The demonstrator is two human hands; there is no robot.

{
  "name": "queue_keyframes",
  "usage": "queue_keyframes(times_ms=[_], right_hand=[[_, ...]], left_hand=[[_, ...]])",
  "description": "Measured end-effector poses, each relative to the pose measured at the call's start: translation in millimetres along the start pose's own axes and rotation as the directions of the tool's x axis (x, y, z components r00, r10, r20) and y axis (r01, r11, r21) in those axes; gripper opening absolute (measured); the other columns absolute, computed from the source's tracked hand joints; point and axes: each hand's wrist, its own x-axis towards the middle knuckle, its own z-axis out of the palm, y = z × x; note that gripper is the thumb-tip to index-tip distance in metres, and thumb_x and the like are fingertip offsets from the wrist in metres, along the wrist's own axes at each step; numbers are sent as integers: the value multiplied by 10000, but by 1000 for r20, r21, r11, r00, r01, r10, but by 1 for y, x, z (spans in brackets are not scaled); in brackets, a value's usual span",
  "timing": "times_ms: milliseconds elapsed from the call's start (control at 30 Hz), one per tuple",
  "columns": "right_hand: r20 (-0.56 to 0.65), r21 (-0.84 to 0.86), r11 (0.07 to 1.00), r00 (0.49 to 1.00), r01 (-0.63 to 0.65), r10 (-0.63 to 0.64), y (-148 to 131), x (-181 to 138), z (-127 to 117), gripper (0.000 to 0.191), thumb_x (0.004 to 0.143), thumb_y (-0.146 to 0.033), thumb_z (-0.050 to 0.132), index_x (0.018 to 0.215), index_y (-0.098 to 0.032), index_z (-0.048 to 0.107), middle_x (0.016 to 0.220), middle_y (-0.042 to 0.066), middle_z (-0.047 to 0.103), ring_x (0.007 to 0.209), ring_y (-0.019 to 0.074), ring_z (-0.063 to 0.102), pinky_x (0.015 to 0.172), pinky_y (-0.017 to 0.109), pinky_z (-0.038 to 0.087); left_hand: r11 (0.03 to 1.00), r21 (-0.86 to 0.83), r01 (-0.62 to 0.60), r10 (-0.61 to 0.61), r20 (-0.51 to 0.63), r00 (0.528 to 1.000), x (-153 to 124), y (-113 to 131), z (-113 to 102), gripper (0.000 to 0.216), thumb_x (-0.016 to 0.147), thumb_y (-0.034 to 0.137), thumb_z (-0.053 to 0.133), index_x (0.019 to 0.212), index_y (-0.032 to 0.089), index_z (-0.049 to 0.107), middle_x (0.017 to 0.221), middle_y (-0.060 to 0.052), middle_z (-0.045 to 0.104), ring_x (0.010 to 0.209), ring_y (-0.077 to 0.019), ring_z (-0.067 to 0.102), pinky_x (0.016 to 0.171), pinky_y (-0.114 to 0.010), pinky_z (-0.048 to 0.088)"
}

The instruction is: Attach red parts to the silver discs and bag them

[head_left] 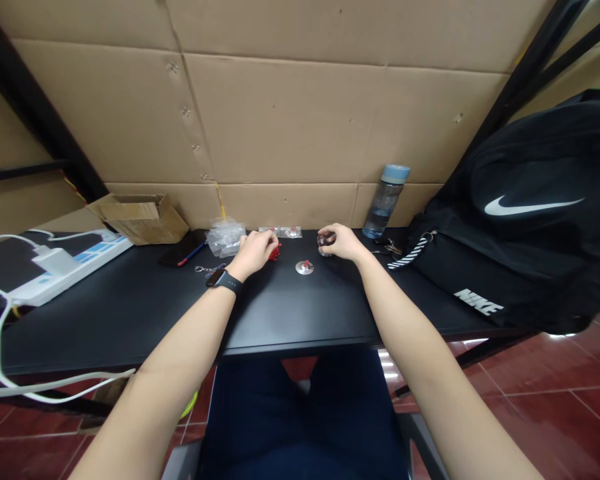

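Black worktop (pixel 300 327) carries a shiny disc (pixel 303 270). At its right is a black backpack (pixel 530 173); farther, clear plastic bags (pixel 224 239) and a bottle (pixel 381 203), before the cardboard wall (pixel 290 120). Left of the disc, the left hand (pixel 257 253) is at red strands (pixel 276 253), but its grip cannot be told; the right hand (pixel 341 243) has fingers closed around a small brownish object (pixel 323 239).

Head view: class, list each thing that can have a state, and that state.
Brown cardboard box: flaps open
Clear plastic bottle with pale-blue cap: capped, partly filled
White plastic power strip: white plug inserted
Black smartwatch: strapped on, screen dark
Clear plastic bags: crumpled
Silver round disc: lying unheld
Small dark-red piece: held in right hand
Thin red strands: at left hand, grip unclear
Black fabric backpack: zips unclear
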Motion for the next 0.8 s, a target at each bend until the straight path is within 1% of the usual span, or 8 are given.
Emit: queue_keyframes(times_ms=[100,167,300,400,533,667,800], right_hand=[[-62,67,997,998,32,-28,-2,0,2,462,602,-106,802,1054,-184,743,1105,68,655,807,167,670,797,319,567],[-88,155,986,995,65,-52,-4,0,4,463,601,-107,796,1052,-191,733,1120,66,641,831,174,679,786,322,577],[-65,323,938,992,124,-108,-12,-2,12,464,626,-146,796,1080,-199,716,1150,73,641,881,193,694,738,314,586],[-65,384,906,984,180,-168,-22,-4,19,457,655,-173,791,1101,-218,705,1173,68,656,932,200,704,752,309,585],[-88,469,852,972,233,-217,-40,-6,29,462,669,-213,798,1117,-225,686,1179,70,677,996,216,700,785,319,590],[-103,562,793,971,235,-215,-54,-9,36,493,657,-232,811,1127,-223,662,1181,77,687,1025,224,694,806,327,588],[-113,614,755,972,230,-204,-61,-11,39,510,657,-237,816,1138,-230,648,1175,75,696,1057,232,696,849,343,582]], left_hand=[[996,-84,-34,31,-39,999,0,9,-5,150,983,325,508,977,252,640,1048,-47,740,1024,-268,615,924,-427,375],[991,-121,-51,44,-63,997,-1,15,-8,113,958,323,565,981,257,653,1055,-35,749,1061,-265,616,947,-427,373],[985,-172,-31,18,-78,997,-2,20,-10,142,930,337,634,1037,268,697,1021,-27,773,1127,-266,604,1006,-439,362],[987,-160,-19,6,-79,997,-1,21,-9,144,935,355,635,991,269,737,1055,-32,772,1123,-272,603,1019,-450,354],[988,-152,-36,18,-120,993,-1,24,-9,166,962,367,608,955,272,744,1057,-38,763,1121,-274,586,998,-443,344],[992,-117,-55,32,-191,981,-3,32,-8,182,983,370,588,958,268,736,1095,-44,713,1113,-262,565,948,-431,337],[995,-60,-81,62,-268,961,-4,36,-5,179,980,383,598,963,274,738,1147,-51,647,1126,-257,527,923,-417,341]])
